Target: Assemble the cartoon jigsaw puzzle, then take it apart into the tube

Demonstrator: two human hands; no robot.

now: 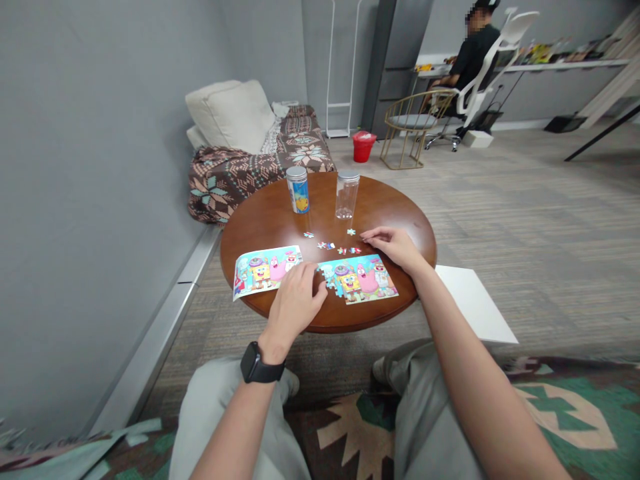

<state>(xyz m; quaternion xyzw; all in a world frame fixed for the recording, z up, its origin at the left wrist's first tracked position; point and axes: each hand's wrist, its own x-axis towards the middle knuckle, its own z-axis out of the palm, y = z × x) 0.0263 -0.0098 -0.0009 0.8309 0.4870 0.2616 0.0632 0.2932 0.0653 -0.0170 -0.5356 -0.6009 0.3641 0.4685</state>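
A partly assembled cartoon jigsaw puzzle lies on the round brown table, its left edge jagged. My left hand rests at that edge, between the puzzle and the reference picture sheet. Its thumb stands apart from the lowered fingers, and nothing shows in it. My right hand hovers low over the table behind the puzzle, fingertips drawn together; whatever they pinch is too small to make out. Near it lie loose puzzle pieces: one by the fingertips, another farther left, and several behind the puzzle.
A blue-labelled jar and a clear jar, both silver-lidded, stand at the table's back. A white board is at the right below the tabletop. Beyond are a covered sofa, a red bin and a seated person.
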